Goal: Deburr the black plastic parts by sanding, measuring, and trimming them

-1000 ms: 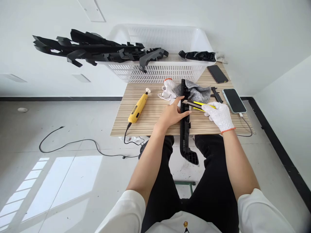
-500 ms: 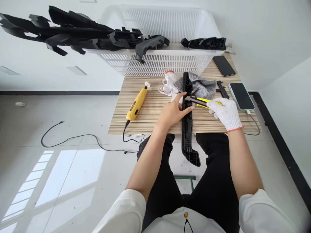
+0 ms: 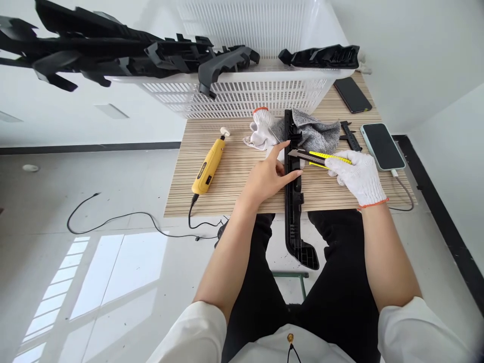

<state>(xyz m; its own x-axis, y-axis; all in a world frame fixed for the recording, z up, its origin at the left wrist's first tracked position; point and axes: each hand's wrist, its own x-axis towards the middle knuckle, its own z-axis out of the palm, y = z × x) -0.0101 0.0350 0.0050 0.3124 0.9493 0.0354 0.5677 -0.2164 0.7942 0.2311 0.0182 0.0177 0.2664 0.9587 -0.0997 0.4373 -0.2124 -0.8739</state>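
A long black plastic trim part [image 3: 293,212] lies lengthwise over the table's front edge, its angled end hanging above the floor. My bare left hand [image 3: 267,176] grips it near the middle, index finger and thumb stretched across it and the other fingers curled at its left side. In a white knit glove, my right hand [image 3: 357,173] is closed around a yellow utility knife [image 3: 328,159]. The knife's blade points left, its tip over the black part between my left thumb and index finger. Whether the blade touches the plastic I cannot tell.
A white plastic basket [image 3: 242,93] at the back carries several black parts [image 3: 113,55]. On the table [image 3: 234,194] lie a yellow rotary tool [image 3: 207,166], a white glove [image 3: 262,128], a grey cloth [image 3: 317,132], a caliper [image 3: 351,136] and two phones, one charging [image 3: 382,146].
The camera view has shifted slightly. Both hands, the black part and the knife keep nearly the same places relative to each other.
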